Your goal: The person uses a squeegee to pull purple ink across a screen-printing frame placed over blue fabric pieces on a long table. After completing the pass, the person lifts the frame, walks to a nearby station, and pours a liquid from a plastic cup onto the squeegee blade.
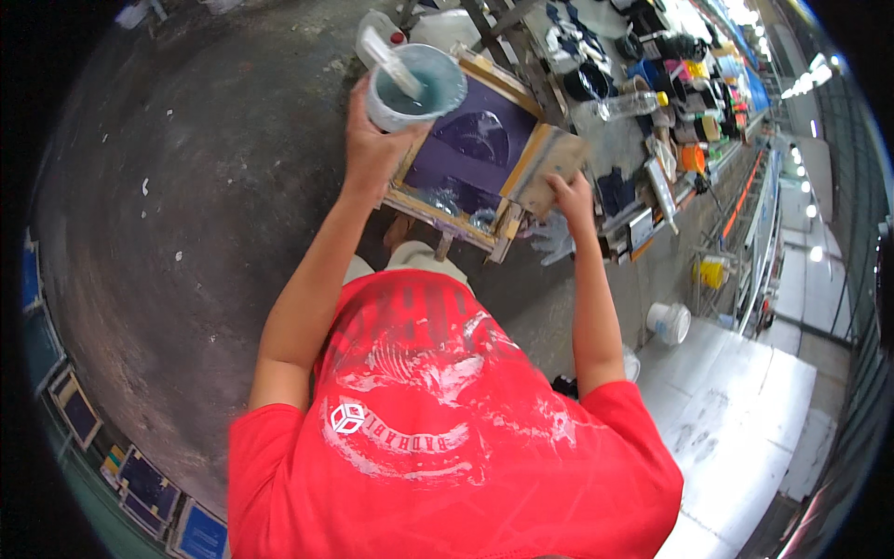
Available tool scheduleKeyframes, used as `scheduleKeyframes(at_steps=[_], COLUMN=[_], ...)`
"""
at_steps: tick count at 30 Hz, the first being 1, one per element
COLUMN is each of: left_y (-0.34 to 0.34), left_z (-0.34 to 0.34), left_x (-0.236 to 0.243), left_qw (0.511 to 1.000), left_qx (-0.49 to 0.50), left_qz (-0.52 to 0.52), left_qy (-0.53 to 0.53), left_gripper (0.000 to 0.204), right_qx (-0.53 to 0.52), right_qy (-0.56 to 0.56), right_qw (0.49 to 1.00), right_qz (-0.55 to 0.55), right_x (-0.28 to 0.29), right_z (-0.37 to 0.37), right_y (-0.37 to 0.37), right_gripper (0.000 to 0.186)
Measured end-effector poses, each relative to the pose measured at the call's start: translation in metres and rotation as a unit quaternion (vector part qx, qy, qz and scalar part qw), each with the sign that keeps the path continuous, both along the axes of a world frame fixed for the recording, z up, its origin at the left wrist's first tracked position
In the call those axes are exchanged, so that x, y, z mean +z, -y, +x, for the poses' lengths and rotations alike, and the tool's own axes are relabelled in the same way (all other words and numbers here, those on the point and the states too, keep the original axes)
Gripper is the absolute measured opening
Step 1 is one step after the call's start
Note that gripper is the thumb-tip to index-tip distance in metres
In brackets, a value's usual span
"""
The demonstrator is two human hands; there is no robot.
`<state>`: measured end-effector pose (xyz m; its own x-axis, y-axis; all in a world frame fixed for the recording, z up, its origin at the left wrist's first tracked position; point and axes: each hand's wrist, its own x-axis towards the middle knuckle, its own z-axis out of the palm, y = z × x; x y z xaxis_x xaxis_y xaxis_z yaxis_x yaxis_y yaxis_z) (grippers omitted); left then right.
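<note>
My left hand (372, 144) is wrapped round a whitish plastic tub (407, 115) holding teal-grey liquid. A pale flat stirring stick (393, 63) leans in it, its top sticking out past the rim. Beneath and beside the tub lies a wooden-framed printing screen (489, 238) with purple mesh (473, 140); a curved shape and wet, shiny patches show on the mesh. My right hand (571, 197) grips the edge of a flat, stained wooden board (557, 154), which overlaps the screen's right side. The board is slightly blurred, and the tub covers the screen's upper left corner.
To the right a cluttered bench bears a clear bottle with a yellow cap (633, 104), dark tubs (587, 82) and an orange container (692, 158). A clear plastic bag (552, 238) hangs beside the screen. A white bucket (668, 322) stands farther right. More framed screens (149, 489) lean at the lower left.
</note>
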<state>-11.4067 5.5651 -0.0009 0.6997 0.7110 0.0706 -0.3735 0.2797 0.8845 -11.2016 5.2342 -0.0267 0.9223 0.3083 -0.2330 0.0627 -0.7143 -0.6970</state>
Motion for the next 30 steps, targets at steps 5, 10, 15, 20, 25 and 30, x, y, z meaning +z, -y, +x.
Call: scheduleKeyframes(at_steps=[5, 10, 15, 20, 25, 30], left_y=[-0.001, 0.003, 0.007, 0.008, 0.008, 0.011], left_z=[-0.03, -0.038, -0.036, -0.034, -0.028, -0.029], left_x=[0.0, 0.005, -0.002, 0.0, -0.005, -0.005], left_qw=[0.995, 0.998, 0.998, 0.998, 0.999, 0.999], left_qx=[0.011, 0.01, 0.001, 0.008, -0.004, -0.01], left_qz=[0.064, 0.03, 0.033, 0.016, -0.005, -0.006], left_qy=[-0.082, -0.061, -0.061, -0.058, -0.04, -0.04], left_gripper=[0.092, 0.093, 0.093, 0.091, 0.09, 0.089], right_qx=[0.038, 0.066, 0.003, -0.018, -0.086, -0.088], right_qy=[0.138, 0.121, 0.091, 0.068, 0.051, 0.06], right_qw=[0.97, 0.956, 0.955, 0.966, 0.969, 0.979], right_qz=[-0.198, -0.258, -0.283, -0.25, -0.227, -0.173], right_x=[-0.06, -0.084, -0.1, -0.106, -0.11, -0.113], right_z=[-0.007, 0.004, -0.003, -0.048, -0.067, -0.083], right_y=[-0.027, -0.04, -0.042, -0.028, -0.017, -0.06], right_gripper=[0.045, 0.053, 0.053, 0.042, 0.047, 0.047])
